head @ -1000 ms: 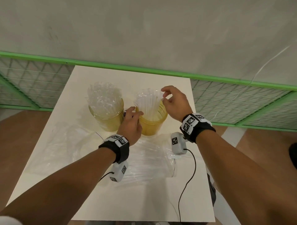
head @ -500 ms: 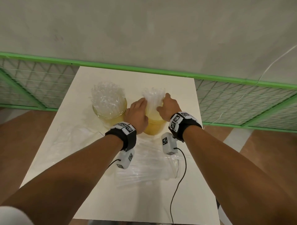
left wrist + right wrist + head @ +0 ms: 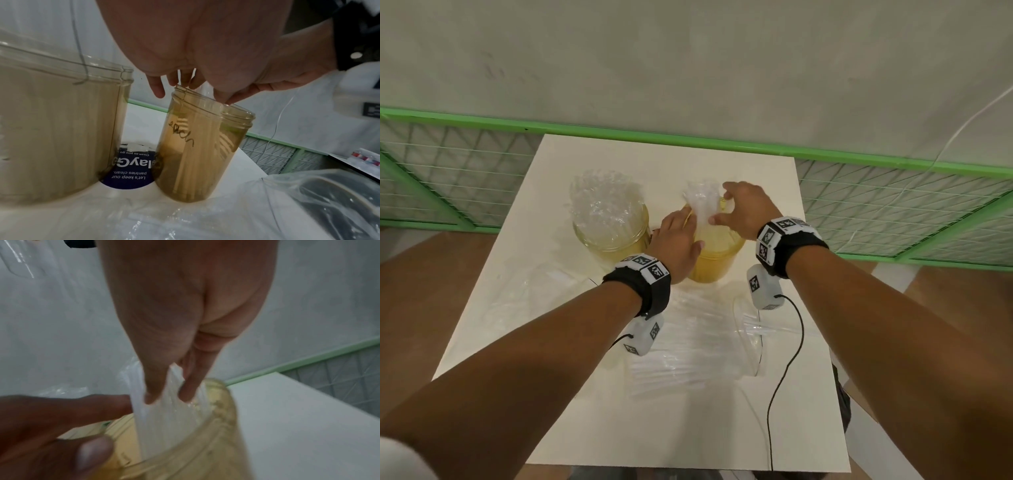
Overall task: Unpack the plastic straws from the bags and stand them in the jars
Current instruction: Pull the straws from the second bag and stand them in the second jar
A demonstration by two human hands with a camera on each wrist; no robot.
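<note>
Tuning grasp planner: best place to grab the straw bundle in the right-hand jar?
Take the straw bundle by its free upper part, above the rim of the right jar, coming from overhead with fingers on opposite sides. The lower ends sit inside the jar, so only the top is reachable. Both hands, left hand and right hand, already flank it there.

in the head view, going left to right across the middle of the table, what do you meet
left jar full of straws → left hand → straw bundle in the right jar → right hand
</note>
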